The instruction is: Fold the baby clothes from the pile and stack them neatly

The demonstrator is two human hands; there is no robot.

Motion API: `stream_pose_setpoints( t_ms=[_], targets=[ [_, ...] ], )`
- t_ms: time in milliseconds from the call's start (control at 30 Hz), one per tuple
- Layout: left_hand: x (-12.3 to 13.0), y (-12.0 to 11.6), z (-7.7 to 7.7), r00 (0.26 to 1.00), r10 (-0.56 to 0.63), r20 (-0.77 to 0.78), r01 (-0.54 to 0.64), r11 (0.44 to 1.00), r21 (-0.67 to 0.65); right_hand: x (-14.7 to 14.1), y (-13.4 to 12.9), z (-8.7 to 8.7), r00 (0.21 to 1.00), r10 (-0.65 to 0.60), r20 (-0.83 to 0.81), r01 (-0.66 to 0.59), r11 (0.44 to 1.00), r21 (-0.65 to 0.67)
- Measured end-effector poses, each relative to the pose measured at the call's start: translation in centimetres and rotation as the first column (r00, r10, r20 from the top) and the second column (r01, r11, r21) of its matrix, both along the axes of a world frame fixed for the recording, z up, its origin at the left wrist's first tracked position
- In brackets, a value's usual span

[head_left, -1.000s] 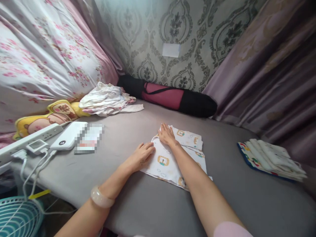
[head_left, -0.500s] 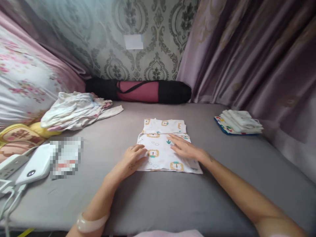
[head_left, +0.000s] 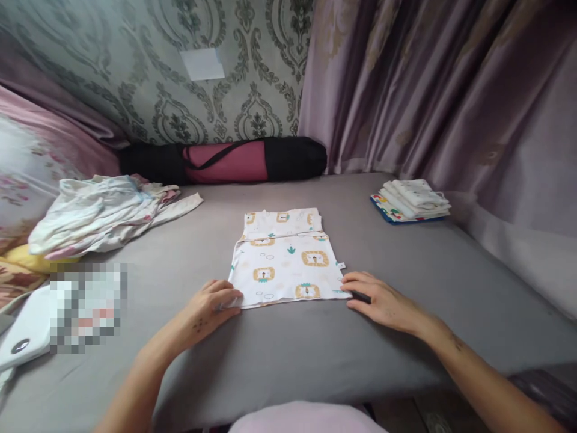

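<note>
A white baby garment printed with orange lion faces and green leaves lies flat on the grey sheet, its far end folded over in a band. A small white tag sticks out from its right edge. My left hand is at the near left corner, thumb and fingers closed on the cloth there. At the near right corner is my right hand, fingertips touching the edge, with a gap showing between thumb and fingers.
Rumpled light clothes lie at the left. Folded clothes are stacked at the right. A black and maroon long bag rests along the wall. At the near left lies a white power bank beside a blurred-out item.
Both hands have come off the garment's middle, moving outward and nearer to me, to its two near corners. The view has turned slightly to the right.
</note>
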State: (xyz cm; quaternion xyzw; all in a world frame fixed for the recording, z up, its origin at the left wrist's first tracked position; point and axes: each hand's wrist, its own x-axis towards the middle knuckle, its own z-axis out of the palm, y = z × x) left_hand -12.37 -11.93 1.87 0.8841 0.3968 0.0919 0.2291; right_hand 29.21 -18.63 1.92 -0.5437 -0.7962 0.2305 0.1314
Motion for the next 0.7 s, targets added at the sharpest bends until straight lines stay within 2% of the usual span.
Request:
stream_pose_setpoints(
  t_ms=[233,467,700],
  targets=[
    [-0.5,-0.4,-0.6,1.000,0.014,-0.018,-0.012,0.997,0.082,0.5,-0.4,-1.2,0.999,0.042,-0.003,-0.042,0.995,0.096],
    [-0.6,-0.9,-0.2,0.998,0.006,-0.066,0.002,0.993,0.116,0.4,-0.7,-2.4,0.995,0.089,0.048,-0.099,0.948,0.303],
    [-1.0,-0.3,-1.0,0.997,0.002,0.073,-0.011,0.992,0.125,0.4,-0.5,-2.5,0.986,0.091,0.139,-0.136,0.923,0.360]
  ],
)
